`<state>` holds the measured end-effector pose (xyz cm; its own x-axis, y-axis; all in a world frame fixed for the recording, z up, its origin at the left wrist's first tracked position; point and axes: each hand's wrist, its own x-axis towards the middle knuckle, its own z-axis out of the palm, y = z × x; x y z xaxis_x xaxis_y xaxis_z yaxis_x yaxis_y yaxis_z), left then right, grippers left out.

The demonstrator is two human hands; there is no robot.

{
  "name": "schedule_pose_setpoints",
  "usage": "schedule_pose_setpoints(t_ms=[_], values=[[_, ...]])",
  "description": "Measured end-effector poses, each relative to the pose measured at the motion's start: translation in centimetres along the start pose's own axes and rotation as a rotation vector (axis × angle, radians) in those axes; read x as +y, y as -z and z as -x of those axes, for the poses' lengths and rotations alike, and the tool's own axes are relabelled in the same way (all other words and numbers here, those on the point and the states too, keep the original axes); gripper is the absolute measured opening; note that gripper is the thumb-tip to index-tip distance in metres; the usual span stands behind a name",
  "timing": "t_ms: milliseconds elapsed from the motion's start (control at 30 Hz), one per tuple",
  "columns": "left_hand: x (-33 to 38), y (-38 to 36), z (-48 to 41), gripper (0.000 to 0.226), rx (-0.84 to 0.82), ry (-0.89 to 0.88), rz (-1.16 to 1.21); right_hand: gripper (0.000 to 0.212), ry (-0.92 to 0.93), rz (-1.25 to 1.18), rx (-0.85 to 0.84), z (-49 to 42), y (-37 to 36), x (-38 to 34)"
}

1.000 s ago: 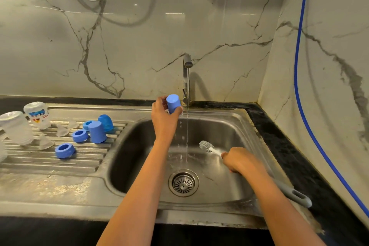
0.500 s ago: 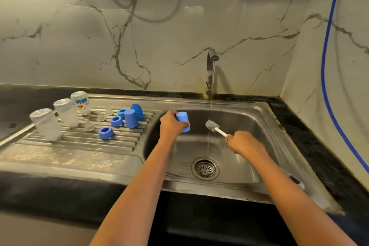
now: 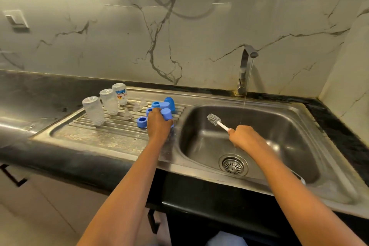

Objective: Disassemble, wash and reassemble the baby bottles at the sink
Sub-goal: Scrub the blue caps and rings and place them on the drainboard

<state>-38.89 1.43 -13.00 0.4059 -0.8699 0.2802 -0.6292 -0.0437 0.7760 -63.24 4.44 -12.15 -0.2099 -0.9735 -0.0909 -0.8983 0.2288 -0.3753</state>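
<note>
Currently both arms reach forward from the lower edge, with the hands well apart. The left forearm angles toward the ribbed drainboard. The left hand is palm-down, fingers curled round a blue cap at the drainboard's right end, near the sink rim; whether the cap touches the ribs cannot be told. The right forearm crosses the front rim of the sink, and the right hand is fisted over the basin, clamped on the handle of a bottle brush whose bristled head points up and left, clear of the steel. A thin stream of water falls from the faucet, passing just right of the brush. The drain strainer sits below the right wrist. On the drainboard, three clear bottles stand inverted in a row at left, with clear nipples between them and the left hand. Blue rings lie just beside the knuckles, and a second blue cap stands behind. The dark counter surrounds the steel.
</note>
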Motion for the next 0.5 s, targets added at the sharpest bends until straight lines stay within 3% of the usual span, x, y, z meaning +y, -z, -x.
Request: schedule_pose_setpoints(t_ms=[367,500], values=[[-1.7,0.7,-0.2,0.057,0.032,0.045,0.021,0.038,-0.010,0.057,-0.024,-0.3,-1.1,-0.9],[-1.2,0.4,-0.1,0.062,0.051,0.033,-0.088,0.038,-0.035,0.074,-0.022,-0.6,-0.9,-0.2]])
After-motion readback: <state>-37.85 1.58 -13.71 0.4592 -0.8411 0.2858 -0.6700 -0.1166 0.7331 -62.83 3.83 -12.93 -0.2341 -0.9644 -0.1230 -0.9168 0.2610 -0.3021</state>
